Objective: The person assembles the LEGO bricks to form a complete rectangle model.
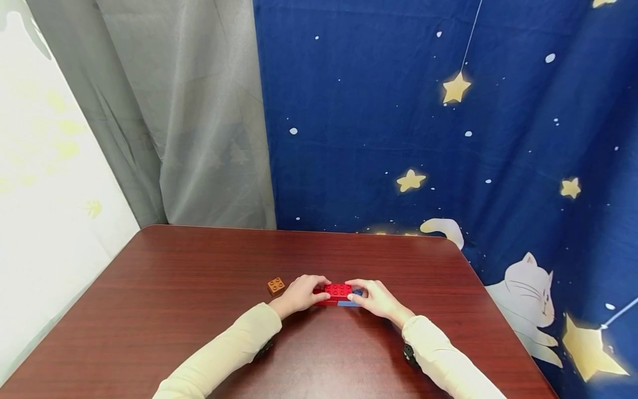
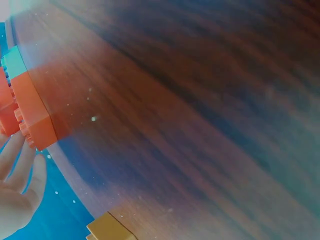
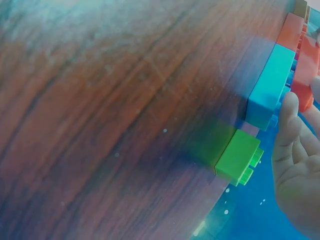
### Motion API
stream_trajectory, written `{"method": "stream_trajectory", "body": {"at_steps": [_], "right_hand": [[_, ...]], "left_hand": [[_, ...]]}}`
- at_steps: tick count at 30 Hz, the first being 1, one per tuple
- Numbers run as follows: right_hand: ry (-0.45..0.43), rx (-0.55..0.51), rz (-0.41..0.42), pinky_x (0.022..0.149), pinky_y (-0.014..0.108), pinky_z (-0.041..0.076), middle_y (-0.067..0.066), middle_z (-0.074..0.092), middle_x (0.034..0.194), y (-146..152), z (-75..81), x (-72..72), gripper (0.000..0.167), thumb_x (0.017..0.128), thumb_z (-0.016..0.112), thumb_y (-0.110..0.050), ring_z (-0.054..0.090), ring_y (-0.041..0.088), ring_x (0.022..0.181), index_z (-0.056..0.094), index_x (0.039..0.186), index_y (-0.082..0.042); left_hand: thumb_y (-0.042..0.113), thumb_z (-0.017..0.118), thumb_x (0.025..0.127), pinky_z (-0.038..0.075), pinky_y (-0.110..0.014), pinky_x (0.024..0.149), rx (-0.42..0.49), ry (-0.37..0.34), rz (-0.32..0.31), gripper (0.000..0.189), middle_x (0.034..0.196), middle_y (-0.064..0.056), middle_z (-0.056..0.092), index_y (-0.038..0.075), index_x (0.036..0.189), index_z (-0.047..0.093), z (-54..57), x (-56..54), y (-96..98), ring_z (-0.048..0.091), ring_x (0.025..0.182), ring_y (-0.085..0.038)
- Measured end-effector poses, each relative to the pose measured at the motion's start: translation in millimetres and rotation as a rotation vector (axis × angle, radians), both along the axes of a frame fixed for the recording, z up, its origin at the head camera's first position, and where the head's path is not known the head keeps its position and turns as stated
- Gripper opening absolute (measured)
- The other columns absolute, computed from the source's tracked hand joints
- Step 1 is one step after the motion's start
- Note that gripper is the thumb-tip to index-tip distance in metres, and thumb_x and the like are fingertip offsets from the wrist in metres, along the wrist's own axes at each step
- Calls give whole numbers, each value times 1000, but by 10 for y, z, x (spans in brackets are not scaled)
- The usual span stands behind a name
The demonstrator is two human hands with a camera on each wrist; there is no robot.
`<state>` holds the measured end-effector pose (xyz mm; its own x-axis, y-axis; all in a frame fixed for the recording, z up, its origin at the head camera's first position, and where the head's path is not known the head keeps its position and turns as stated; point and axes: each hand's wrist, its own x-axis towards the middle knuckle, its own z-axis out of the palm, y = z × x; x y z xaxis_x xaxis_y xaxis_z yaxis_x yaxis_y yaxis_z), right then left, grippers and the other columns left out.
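Observation:
Both hands hold a red brick (image 1: 339, 290) from its two ends, over a row made of a second red brick (image 2: 33, 105) and a blue brick (image 3: 272, 82). My left hand (image 1: 301, 293) has its thumb at the front and fingers at the back of the upper brick's left end. At the right end, my right hand (image 1: 377, 298) pinches it in the same way, thumb toward me. The blue brick forms the right part of the lower row, the red one the left. In the right wrist view the upper brick overlaps the studs below.
An orange-brown brick (image 1: 276, 286) with studs up lies left of my left hand. A green brick (image 3: 237, 156) stands beside the blue one in the right wrist view; my right hand hides it in the head view. Curtains hang behind the dark red table (image 1: 199, 260).

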<state>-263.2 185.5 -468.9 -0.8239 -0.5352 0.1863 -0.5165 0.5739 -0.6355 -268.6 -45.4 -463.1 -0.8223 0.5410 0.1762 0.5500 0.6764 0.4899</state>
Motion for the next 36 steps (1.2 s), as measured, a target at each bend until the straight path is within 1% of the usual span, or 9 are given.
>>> {"method": "stream_trajectory", "body": {"at_steps": [7, 11, 14, 16, 19, 22, 25, 30, 36], "right_hand": [[51, -9, 36, 48, 23, 42, 3, 59, 93, 16, -7, -21, 34, 81, 64, -16, 47, 13, 51, 59, 112, -3], [27, -10, 37, 48, 23, 43, 4, 60, 92, 12, 18, -43, 32, 79, 66, -13, 48, 9, 49, 58, 109, -5], [9, 13, 38, 47, 23, 43, 5, 61, 89, -8, 76, -58, 29, 77, 68, -11, 50, 9, 49, 56, 103, -4], [2, 47, 35, 48, 24, 43, 5, 62, 87, -31, 137, -66, 26, 76, 69, -11, 51, 11, 51, 57, 98, -4], [19, 161, 3, 54, 26, 43, 2, 60, 83, -83, 246, -76, 24, 73, 71, -13, 52, 12, 58, 59, 92, -7], [41, 293, -36, 59, 30, 42, -2, 56, 79, -147, 357, -77, 23, 69, 74, -17, 51, 13, 67, 61, 87, -11], [53, 398, -59, 60, 32, 41, -4, 51, 76, -209, 441, -80, 23, 66, 76, -19, 49, 13, 71, 61, 83, -13], [11, 464, -81, 59, 31, 39, -5, 50, 72, -263, 495, -91, 22, 66, 77, -20, 47, 12, 69, 62, 80, -13], [-25, 423, -70, 57, 31, 39, -4, 49, 67, -246, 481, -102, 22, 66, 77, -17, 46, 12, 64, 62, 81, -11]], "left_hand": [[30, 65, 79, 43, -32, 75, -36, 16, 5, 32, 92, 1, 60, 12, 105, 63, 27, 8, 18, 54, 82, -13], [28, 67, 78, 43, -31, 73, -50, 29, -6, 28, 87, 2, 58, 11, 101, 63, 46, -15, 34, 52, 79, -13], [26, 69, 77, 43, -31, 72, -30, 16, -17, 28, 85, 1, 59, 11, 99, 62, 43, -46, 41, 53, 78, -13], [23, 70, 76, 43, -30, 70, -6, -5, -20, 28, 84, 1, 60, 12, 99, 59, 44, -62, 42, 54, 77, -13], [22, 71, 74, 43, -29, 68, 23, -31, -24, 27, 82, 1, 59, 12, 95, 56, 53, -77, 40, 54, 75, -13], [23, 72, 74, 42, -28, 66, 14, -47, -16, 25, 80, 3, 58, 14, 89, 55, 66, -76, 40, 52, 73, -12], [24, 72, 74, 42, -28, 66, 6, -56, -11, 24, 79, 4, 57, 15, 89, 55, 74, -69, 42, 51, 73, -11], [24, 71, 75, 43, -28, 66, 10, -57, -4, 24, 81, 3, 58, 14, 90, 56, 56, -55, 43, 52, 73, -11], [23, 70, 75, 44, -29, 69, 39, -51, -7, 23, 84, 0, 60, 13, 91, 56, 46, -33, 43, 54, 77, -15]]}}
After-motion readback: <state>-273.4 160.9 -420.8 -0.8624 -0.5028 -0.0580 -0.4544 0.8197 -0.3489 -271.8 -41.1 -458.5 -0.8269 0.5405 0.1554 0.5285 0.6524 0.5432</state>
